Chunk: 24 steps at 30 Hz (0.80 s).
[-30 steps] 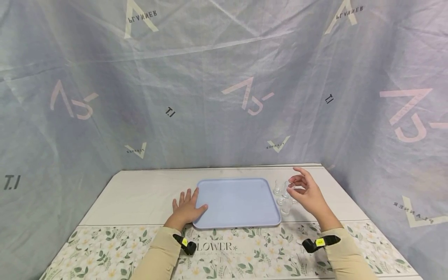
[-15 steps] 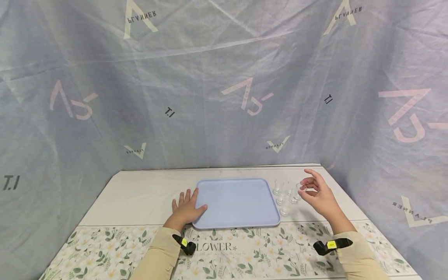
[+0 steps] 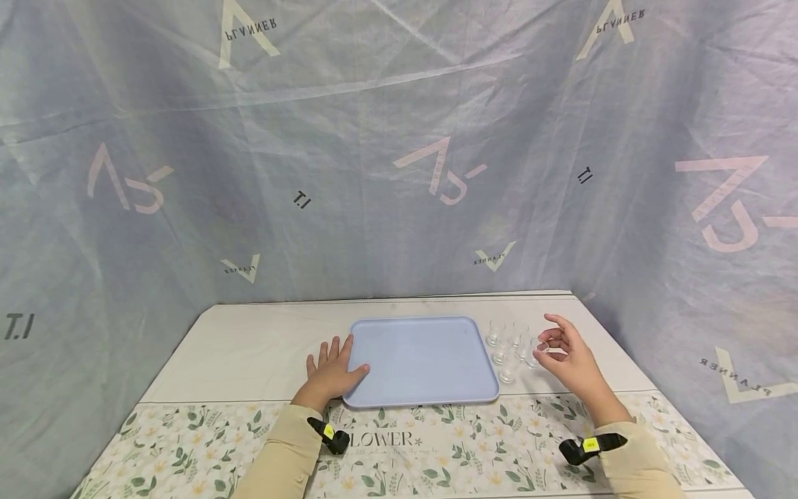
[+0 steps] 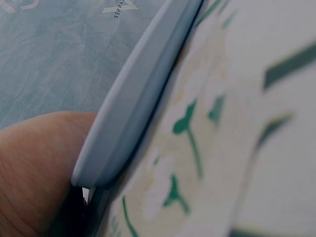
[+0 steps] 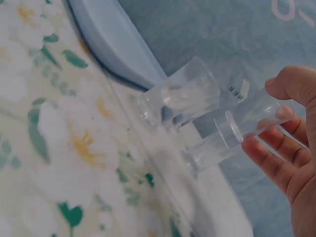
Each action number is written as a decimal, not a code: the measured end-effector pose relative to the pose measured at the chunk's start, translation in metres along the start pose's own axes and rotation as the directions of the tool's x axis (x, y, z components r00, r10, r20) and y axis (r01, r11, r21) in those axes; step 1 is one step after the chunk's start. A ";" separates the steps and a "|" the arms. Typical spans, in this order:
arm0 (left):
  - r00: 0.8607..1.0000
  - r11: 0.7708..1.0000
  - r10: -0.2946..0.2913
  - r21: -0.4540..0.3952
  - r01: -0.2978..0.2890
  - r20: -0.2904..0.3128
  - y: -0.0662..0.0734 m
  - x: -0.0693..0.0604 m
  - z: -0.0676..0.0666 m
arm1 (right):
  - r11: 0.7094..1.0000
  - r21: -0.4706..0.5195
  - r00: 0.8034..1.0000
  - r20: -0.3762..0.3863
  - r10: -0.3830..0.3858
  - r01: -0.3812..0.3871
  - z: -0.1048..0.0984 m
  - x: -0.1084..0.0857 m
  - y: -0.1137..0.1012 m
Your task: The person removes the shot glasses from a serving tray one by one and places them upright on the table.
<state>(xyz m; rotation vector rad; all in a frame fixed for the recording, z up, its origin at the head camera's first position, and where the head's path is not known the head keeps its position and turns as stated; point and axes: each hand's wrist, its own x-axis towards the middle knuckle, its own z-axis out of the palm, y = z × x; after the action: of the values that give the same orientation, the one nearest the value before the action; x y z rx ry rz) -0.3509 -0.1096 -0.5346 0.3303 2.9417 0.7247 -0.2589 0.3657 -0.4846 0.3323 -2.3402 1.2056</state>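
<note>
My left hand (image 3: 333, 378) rests on the left edge of a pale blue tray (image 3: 424, 364), fingers spread and thumb over the rim. In the left wrist view, part of this hand shows against the tray's outer wall (image 4: 123, 103). On the right, my right hand (image 3: 570, 357) pinches a small clear glass (image 5: 259, 116) between thumb and fingers near its upper end. Several similar clear glasses (image 3: 508, 371) stand close together between the tray and this hand. One of them, a glass (image 5: 182, 91), appears near the tray's corner in the right wrist view.
The table has a white cover (image 3: 262, 339) at the back and a floral cloth (image 3: 206, 443) along the front. Grey-blue fabric (image 3: 374, 208) hangs behind and on both sides, close to the table's edges.
My right hand has carried the glass rightward from among the others, then slightly down and nearer to me, beside the group. The left hand and tray have stayed put.
</note>
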 end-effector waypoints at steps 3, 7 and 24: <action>1.000 1.000 -0.002 0.000 0.002 0.001 0.001 0.000 0.000 | 1.000 0.008 1.000 -0.004 -0.002 0.002 0.001 -0.004 -0.003; 1.000 1.000 -0.004 0.001 0.004 -0.001 0.002 -0.002 -0.001 | 1.000 0.021 1.000 0.001 0.010 -0.010 0.001 -0.009 -0.022; 1.000 1.000 -0.015 0.003 0.015 -0.001 0.000 0.001 0.000 | 0.997 -0.002 0.997 0.008 0.082 -0.082 0.015 -0.018 0.018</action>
<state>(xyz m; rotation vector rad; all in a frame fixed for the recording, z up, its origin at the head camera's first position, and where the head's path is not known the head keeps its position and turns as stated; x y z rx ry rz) -0.3517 -0.1091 -0.5349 0.3086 2.9433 0.7190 -0.2558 0.3636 -0.5134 0.2428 -2.3821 1.2428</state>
